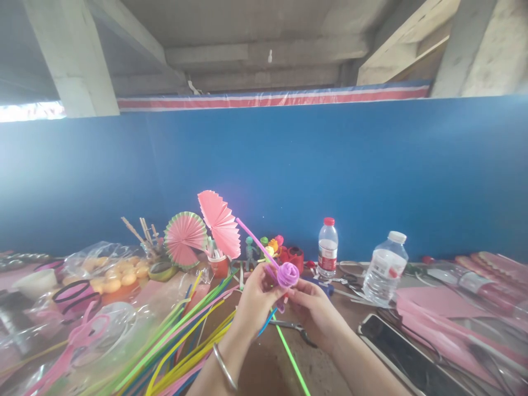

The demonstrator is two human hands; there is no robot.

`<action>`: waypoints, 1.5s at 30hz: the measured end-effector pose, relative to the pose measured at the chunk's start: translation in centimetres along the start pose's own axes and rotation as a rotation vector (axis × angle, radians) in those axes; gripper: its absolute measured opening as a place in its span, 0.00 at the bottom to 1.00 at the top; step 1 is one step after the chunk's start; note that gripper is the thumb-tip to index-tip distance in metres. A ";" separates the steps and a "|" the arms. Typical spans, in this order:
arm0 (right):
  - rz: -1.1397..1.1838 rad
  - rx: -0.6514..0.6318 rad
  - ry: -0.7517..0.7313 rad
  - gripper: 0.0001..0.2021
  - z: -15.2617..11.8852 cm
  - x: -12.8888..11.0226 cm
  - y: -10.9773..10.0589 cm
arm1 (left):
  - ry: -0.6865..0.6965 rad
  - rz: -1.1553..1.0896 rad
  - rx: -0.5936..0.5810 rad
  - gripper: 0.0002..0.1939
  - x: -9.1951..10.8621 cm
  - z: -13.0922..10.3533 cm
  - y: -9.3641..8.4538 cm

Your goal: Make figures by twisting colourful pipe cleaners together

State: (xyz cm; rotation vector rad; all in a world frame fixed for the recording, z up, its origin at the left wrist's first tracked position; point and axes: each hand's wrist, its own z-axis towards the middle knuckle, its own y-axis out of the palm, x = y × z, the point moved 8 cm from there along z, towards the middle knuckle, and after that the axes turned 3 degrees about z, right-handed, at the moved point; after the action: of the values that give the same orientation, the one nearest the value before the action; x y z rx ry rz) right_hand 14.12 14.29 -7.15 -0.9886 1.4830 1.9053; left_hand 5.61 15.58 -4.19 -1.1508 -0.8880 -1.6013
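Both hands are raised over the middle of the table around a purple coiled strip rose [287,274]. My left hand [256,300] is closed, its thumb and fingers pinching the rose's left side. A straight purple end of the strip [256,236] sticks out up and to the left from it. My right hand [315,309] is closed too, with its fingertips on the rose's lower right side. A small bit of red shows just under the rose; what it is I cannot make out. Below the hands, scissors [295,326] and a bright green strip [291,357] lie on the table.
Several coloured strips [177,352] spread at the left. Pink paper fans [185,239], a red cup [218,267] of pens and small coloured flowers [272,245] stand behind. Two water bottles [328,253] and a phone [406,352] are at the right. A blue partition [289,165] rises behind.
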 end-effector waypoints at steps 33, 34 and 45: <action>-0.941 0.236 -0.333 0.06 -0.7 -4.5 -0.6 | -0.152 -0.140 -0.128 0.17 -0.1 -0.5 0.1; -0.941 0.224 -0.319 0.06 -0.7 -4.4 -0.5 | -0.148 -0.139 -0.127 0.17 0.0 -0.6 0.2; -0.765 0.185 -0.109 0.07 -0.4 -3.6 -1.0 | 0.003 0.349 0.005 0.15 1.1 -0.8 -0.3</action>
State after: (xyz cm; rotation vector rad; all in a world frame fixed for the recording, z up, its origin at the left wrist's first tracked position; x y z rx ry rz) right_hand 17.10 14.28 -4.90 -1.1289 0.9849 1.2258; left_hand 4.95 14.67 -3.35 -1.2239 -0.6463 -1.3146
